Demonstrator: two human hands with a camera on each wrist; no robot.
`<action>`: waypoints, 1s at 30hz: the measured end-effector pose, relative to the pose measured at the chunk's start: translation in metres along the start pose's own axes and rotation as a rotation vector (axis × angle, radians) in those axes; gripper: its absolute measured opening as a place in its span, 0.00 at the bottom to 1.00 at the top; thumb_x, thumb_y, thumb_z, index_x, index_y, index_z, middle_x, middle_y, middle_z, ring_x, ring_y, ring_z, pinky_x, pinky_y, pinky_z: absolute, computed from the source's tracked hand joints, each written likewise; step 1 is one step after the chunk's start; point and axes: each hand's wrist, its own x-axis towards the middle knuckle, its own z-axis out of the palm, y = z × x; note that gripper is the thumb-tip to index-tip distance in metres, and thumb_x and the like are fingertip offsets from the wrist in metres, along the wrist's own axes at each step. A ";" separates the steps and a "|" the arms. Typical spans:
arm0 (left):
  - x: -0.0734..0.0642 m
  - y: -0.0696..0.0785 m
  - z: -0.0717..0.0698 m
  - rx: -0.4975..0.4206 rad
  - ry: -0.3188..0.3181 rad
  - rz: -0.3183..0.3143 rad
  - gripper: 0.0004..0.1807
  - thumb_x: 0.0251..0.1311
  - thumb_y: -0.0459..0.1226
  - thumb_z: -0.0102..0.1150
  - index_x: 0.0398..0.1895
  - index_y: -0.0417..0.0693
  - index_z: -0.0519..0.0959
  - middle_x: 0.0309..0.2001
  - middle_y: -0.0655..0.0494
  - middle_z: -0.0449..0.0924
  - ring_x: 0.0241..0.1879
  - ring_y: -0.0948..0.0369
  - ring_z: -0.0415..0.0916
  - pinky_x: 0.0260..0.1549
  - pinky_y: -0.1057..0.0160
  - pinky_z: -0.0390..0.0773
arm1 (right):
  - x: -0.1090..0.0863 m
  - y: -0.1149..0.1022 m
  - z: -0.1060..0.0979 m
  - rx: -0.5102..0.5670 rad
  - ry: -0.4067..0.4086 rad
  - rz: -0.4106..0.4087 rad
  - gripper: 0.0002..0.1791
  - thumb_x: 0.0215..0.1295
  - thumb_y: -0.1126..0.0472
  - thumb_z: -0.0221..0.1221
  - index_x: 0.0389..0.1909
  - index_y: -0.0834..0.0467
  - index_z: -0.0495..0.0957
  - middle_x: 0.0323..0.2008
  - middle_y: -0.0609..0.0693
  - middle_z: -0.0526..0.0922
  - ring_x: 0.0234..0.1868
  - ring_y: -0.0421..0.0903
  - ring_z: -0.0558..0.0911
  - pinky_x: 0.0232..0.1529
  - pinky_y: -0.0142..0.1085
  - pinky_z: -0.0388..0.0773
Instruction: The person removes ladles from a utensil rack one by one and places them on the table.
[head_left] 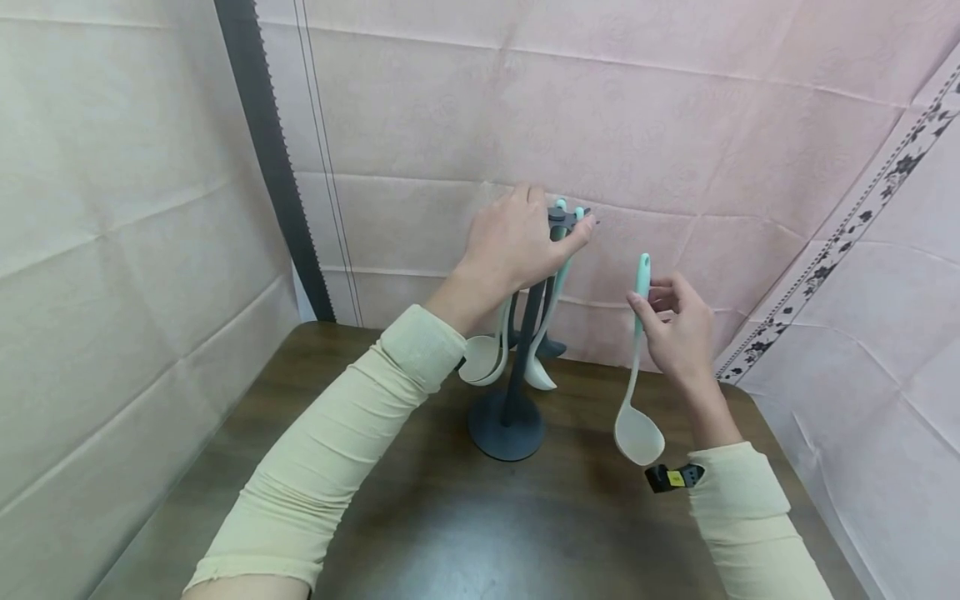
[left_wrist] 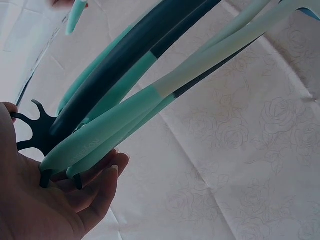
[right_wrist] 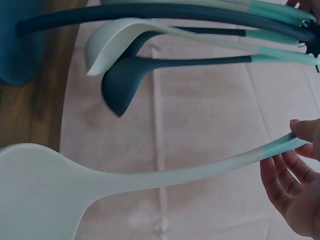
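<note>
A dark utensil stand (head_left: 516, 367) with a round base is upright on the table. Around its hooked top (left_wrist: 42, 131) my left hand (head_left: 517, 233) curls, the palm above the hooks and the fingertips behind the mint handles. Hanging from the hooks are a white ladle (right_wrist: 112, 45), a dark ladle (right_wrist: 125, 82) and other white and dark utensils, partly hidden by one another. To the right of the stand, my right hand (head_left: 678, 325) pinches the mint handle of a white serving spoon (head_left: 639, 435) between thumb and fingers. The spoon hangs bowl down, apart from the stand.
The brown wooden table (head_left: 420, 517) lies beneath both hands. Pale patterned cloth (head_left: 637, 125) forms a wall right behind the stand, and more cloth (head_left: 112, 250) closes off the left and right sides. A black device (head_left: 673, 477) is strapped at the right wrist.
</note>
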 end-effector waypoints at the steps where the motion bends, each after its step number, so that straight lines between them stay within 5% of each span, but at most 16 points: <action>1: 0.000 0.000 0.000 0.001 0.001 0.001 0.52 0.66 0.77 0.32 0.68 0.45 0.74 0.56 0.55 0.78 0.51 0.58 0.77 0.45 0.58 0.80 | -0.001 0.003 -0.001 -0.012 -0.008 0.004 0.17 0.73 0.56 0.67 0.53 0.64 0.81 0.40 0.58 0.85 0.37 0.38 0.81 0.39 0.24 0.76; 22: 0.002 0.003 0.003 -0.052 0.007 -0.001 0.52 0.66 0.77 0.33 0.68 0.43 0.73 0.58 0.55 0.78 0.51 0.58 0.78 0.43 0.58 0.80 | -0.014 0.052 -0.035 -0.111 -0.117 0.161 0.22 0.74 0.48 0.66 0.56 0.60 0.79 0.42 0.55 0.83 0.39 0.38 0.80 0.34 0.26 0.74; 30: -0.002 0.002 -0.002 -0.260 -0.039 -0.089 0.55 0.63 0.77 0.43 0.77 0.44 0.67 0.71 0.53 0.70 0.62 0.57 0.72 0.59 0.60 0.75 | -0.021 0.066 -0.038 -0.067 -0.129 0.194 0.22 0.74 0.52 0.67 0.58 0.63 0.78 0.42 0.55 0.81 0.38 0.37 0.80 0.30 0.25 0.79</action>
